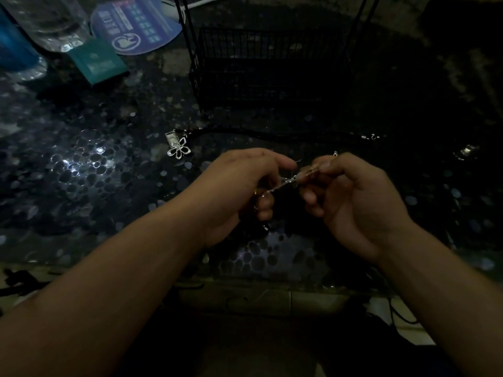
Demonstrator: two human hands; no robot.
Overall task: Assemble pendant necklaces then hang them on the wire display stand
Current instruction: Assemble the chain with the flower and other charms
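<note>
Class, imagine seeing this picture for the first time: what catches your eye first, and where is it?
At centre, the left hand and right hand pinch a thin silver chain stretched between them. Left of them, a silver flower-shaped pendant glints on the dark pebble-patterned table. Behind stands a black wire basket.

Two hands, left (245,183) and right (351,194), share one silver chain (292,180) above a dark pebbled table (81,170). On it: one flower pendant (178,151), one clear tag (171,137), one wire basket (269,66), one teal box (98,62), one round fan (136,24) and two bottles, one clear (51,20), one blue (16,50).
</note>
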